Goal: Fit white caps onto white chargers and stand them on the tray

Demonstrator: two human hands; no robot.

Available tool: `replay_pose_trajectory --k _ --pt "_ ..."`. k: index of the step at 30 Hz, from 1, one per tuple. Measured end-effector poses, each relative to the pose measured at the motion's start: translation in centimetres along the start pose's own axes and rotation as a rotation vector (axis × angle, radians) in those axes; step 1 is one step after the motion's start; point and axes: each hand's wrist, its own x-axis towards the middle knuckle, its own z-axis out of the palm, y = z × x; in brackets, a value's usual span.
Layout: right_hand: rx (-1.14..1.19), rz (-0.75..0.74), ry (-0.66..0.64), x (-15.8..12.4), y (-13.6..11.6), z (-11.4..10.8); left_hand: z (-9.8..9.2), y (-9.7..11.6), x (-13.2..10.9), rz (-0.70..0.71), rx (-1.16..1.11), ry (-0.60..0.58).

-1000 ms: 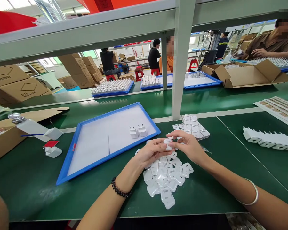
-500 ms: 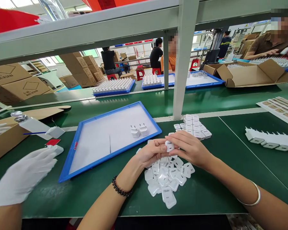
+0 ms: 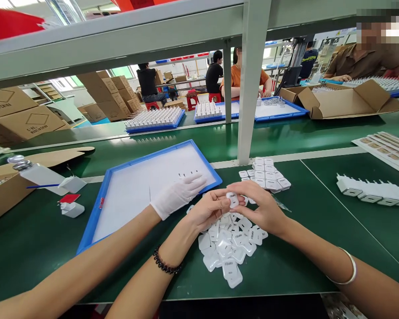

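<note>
My left hand (image 3: 210, 208), with a black beaded bracelet at the wrist, grips a small white cover plate (image 3: 232, 200) printed "Fibaks" between thumb and fingers. My right hand (image 3: 261, 206), with a silver bangle further up the arm, curls around the same plate, fingertips at its upper edge and thumb below. Under both hands lies a loose pile of similar white plates (image 3: 231, 248). Behind my right hand sits a neater stack of these plates (image 3: 269, 173). A clear plastic scrap (image 3: 282, 204) rests near my right hand's knuckles.
A co-worker's white-gloved hand (image 3: 179, 195) reaches over a blue-rimmed tray (image 3: 126, 186), covering plug chargers. More chargers (image 3: 372, 190) stand in a row at right. A white shelf post (image 3: 248, 97) rises ahead. At left are a dispenser bottle (image 3: 40, 175) and an open carton (image 3: 6, 199).
The co-worker's gloved hand has moved from the far left to the chargers in the tray. My hands still hold the plate; my right fingers have shifted slightly, uncovering the clear scrap.
</note>
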Motion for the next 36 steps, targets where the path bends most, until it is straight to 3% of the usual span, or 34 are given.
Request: replay_pose_trajectory --k 2,4,5,7,9,11,17,21,27,32,36 --pt "0.106 0.148 0.09 0.1 0.1 0.1 2.3 -1.5 0.0 -0.063 -0.031 -0.066" --pt "0.172 0.303 0.104 0.3 0.3 0.0 3.2 -2.1 -0.3 -0.11 -0.077 -0.11" --pt "0.187 0.36 0.039 0.4 0.4 -0.2 3.2 -2.1 -0.4 -0.113 -0.1 -0.115" --pt "0.18 0.436 -0.225 0.6 0.5 -0.4 2.9 -2.0 -0.5 -0.097 -0.142 -0.107" --pt "0.123 0.45 -0.516 0.6 0.5 -0.5 2.7 -1.9 -0.4 -0.097 -0.18 -0.111" --pt "0.02 0.431 -0.697 0.3 0.2 -0.4 2.6 -2.0 -0.3 -0.102 -0.19 -0.113" --pt "-0.148 0.369 -0.818 -1.0 -0.6 0.2 2.6 -2.8 0.0 -0.11 -0.15 -0.076" --pt "0.035 0.39 -0.766 -0.7 0.0 0.3 2.5 -2.8 0.1 -0.129 -0.144 -0.079" --pt "0.196 0.418 -0.555 0.7 0.9 -1.1 2.3 -2.6 0.2 -0.133 -0.103 -0.073" --pt "0.176 0.411 -0.236 1.2 1.0 -1.9 2.0 -2.6 0.3 -0.233 0.004 -0.229" --pt "0.126 0.337 -0.178 1.1 0.6 -1.7 2.0 -2.5 0.1 -0.304 0.021 -0.39"
